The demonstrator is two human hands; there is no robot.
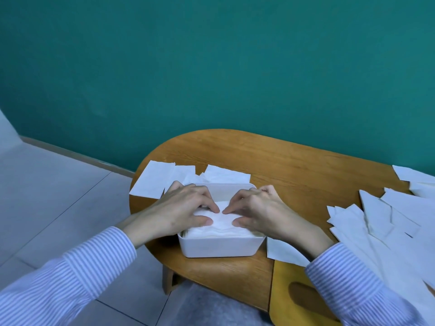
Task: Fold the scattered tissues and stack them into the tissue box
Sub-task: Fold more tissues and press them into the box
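A wooden table [294,165] with a rounded left end is seen in the lower middle and right of the scene, and one of its legs [170,278] is visible beneath its near left edge. A yellow board [286,274] with an oval cut-out is laid at the near edge of the table. A teal wall [211,67] is seen behind the table, and a pale tiled floor [47,196] is spread to the left.
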